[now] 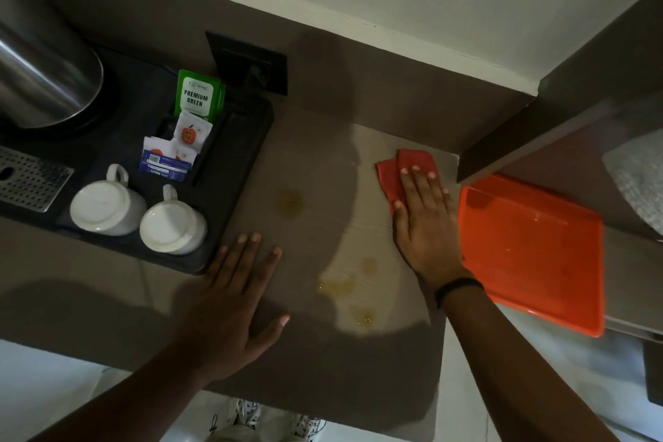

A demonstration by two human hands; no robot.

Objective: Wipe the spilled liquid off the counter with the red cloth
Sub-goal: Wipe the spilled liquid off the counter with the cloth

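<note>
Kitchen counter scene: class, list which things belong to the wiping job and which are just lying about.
Belongs to the job:
red cloth under the right hand
yellowish spilled puddles
brown counter

Just lying about:
two upturned white mugs
green tea sachets
steel kettle
orange plastic tray
black tray

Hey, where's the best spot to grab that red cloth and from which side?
The red cloth lies flat near the counter's back corner, under the right hand's fingers. Probably pinch its left edge, which sticks out past the hand, coming from the left. The orange tray crowds its right side.
</note>
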